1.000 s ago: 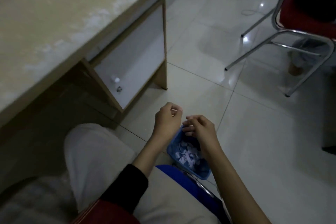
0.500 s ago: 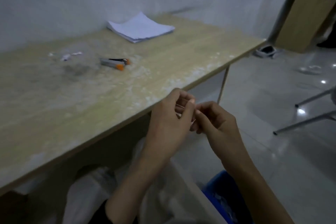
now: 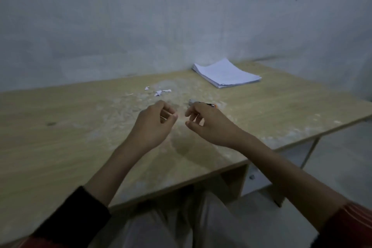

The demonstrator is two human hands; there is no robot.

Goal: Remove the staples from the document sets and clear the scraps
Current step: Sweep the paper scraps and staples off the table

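Both hands hover over the middle of the light wood-grain surface (image 3: 60,147), a little apart. The left hand (image 3: 155,125) has thumb and fingers curled together in a pinch; too blurry to tell if anything's in it. The right hand (image 3: 209,125) is loosely half-open, holding nothing I can see. The stack of white stapled paper sheets (image 3: 226,73) sits near the far right corner by the wall. A few small torn white paper scraps (image 3: 159,91) lie toward the far edge. A grey tool with orange tip (image 3: 211,105) peeks out behind the right hand.
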